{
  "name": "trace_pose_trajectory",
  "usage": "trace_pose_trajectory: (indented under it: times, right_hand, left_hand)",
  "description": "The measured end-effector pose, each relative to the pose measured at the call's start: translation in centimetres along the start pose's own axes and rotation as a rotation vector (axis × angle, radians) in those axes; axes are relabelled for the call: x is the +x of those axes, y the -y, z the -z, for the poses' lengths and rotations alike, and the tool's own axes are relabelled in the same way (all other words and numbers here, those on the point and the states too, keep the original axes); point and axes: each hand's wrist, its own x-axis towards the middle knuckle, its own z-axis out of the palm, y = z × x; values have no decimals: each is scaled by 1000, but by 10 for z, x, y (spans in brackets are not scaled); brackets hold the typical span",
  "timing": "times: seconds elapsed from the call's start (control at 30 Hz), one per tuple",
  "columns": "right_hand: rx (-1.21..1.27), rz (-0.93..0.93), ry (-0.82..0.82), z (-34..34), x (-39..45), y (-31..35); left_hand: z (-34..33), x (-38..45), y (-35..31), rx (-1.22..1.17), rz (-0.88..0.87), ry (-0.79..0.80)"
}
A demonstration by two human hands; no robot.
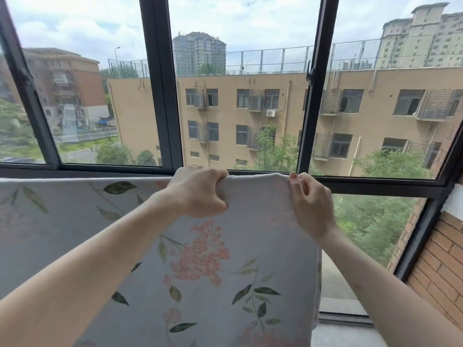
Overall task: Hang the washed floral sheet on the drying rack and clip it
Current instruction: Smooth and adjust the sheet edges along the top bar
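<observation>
The floral sheet (225,284), pale lilac with pink blossoms and green leaves, hangs draped over a horizontal line in front of the window. Its top fold runs from the left edge to about the middle right. My left hand (200,194) grips the top fold, fingers curled over the far side. My right hand (310,199) pinches the sheet's upper right corner between thumb and fingers. The rack bar itself is hidden under the cloth. No clip shows in either hand.
A dark-framed window (160,96) stands right behind the sheet, with buildings and trees outside. A brick wall (438,266) closes the right side. A pale floor strip (340,296) lies below the sheet's right edge.
</observation>
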Motion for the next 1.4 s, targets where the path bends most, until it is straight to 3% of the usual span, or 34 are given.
trace_pose_trajectory:
  times: [0.17, 0.27, 0.4, 0.7, 0.97, 1.2, 1.4]
  right_hand:
    - [-129, 161, -62, -20, -20, 19]
    - [-185, 310, -23, -32, -33, 43]
    - [-183, 345, 86, -55, -42, 78]
    - [-265, 408, 277, -158, -77, 177]
    - [-141, 507, 410, -288, -151, 299]
    - [-21, 585, 613, -379, -232, 382]
    - [98, 664, 677, -440, -251, 443]
  left_hand:
    - [-11, -9, -2, -3, -8, -81]
    - [-23, -20, 4, 14, -49, -176]
    - [-24, -48, 44, 31, -33, -228]
    - [22, -167, 219, 103, 294, -188]
    - [64, -344, 360, 130, 581, -88]
    - [101, -476, 440, 134, 805, -72]
    - [119, -539, 499, 118, 955, -124]
